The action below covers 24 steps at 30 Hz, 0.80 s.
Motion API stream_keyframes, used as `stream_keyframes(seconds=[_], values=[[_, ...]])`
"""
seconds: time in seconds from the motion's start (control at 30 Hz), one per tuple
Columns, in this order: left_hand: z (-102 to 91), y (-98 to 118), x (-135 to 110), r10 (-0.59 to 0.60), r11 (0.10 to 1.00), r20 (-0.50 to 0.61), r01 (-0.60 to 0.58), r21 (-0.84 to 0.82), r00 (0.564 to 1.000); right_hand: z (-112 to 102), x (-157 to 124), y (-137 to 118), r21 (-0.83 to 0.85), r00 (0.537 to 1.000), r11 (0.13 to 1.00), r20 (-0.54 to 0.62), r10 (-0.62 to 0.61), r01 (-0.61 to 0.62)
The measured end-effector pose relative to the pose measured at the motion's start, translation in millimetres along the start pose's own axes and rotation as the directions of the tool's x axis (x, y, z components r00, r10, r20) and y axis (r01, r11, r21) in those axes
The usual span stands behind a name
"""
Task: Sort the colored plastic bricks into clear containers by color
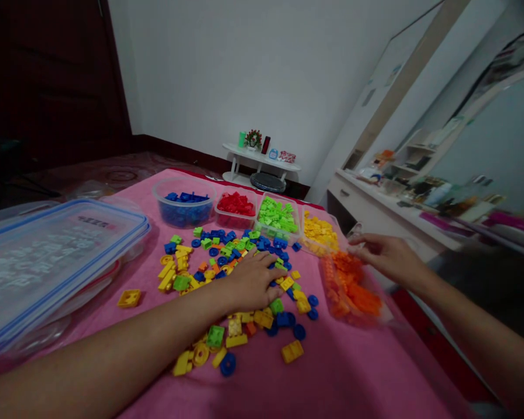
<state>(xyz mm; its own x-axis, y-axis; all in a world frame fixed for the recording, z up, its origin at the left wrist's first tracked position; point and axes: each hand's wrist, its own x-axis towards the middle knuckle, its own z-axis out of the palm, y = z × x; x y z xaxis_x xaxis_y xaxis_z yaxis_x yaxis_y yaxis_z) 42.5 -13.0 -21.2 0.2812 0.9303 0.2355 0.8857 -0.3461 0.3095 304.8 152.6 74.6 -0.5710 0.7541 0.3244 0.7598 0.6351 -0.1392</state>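
Observation:
My left hand (255, 280) lies palm down with fingers spread on a loose pile of toy building bricks (236, 326) in yellow, blue, green and orange, mixed with small wheels. At the right, my right hand (379, 251) hovers over the back edge of a clear container of orange bricks (351, 285). Its fingers point left and stand slightly apart, and I see nothing between them. Beyond it is a container of yellow bricks (321, 231). Green bricks (278, 215), red bricks (236, 205) and blue bricks (187, 208) sit in separate clear containers along the back.
Clear lids with blue rims (65, 244) are stacked on the left of the pink tablecloth (332, 372). One yellow brick (130, 298) lies apart near them. Behind the table stands a low white shelf (262, 156); a cluttered white dresser (388, 203) is at the right.

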Motion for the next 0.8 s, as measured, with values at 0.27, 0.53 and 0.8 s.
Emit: stream_keyframes(seconds=[0.27,0.53,0.8], values=[[1.9,-2,-2,0.056,0.998,-0.043,-0.055,0.03,0.998,21,-18,5,-0.227,0.989,0.974,0.142,0.032,0.001],[4.0,-3,-3,0.067,0.997,-0.058,-0.065,0.029,0.996,1,-11,-12,-0.269,0.991,0.962,0.113,0.066,-0.033],[-15.2,-6,-3,0.167,0.966,0.04,-0.155,-0.206,0.985,16,11,-94,0.207,0.982,0.964,0.051,-0.184,0.17]])
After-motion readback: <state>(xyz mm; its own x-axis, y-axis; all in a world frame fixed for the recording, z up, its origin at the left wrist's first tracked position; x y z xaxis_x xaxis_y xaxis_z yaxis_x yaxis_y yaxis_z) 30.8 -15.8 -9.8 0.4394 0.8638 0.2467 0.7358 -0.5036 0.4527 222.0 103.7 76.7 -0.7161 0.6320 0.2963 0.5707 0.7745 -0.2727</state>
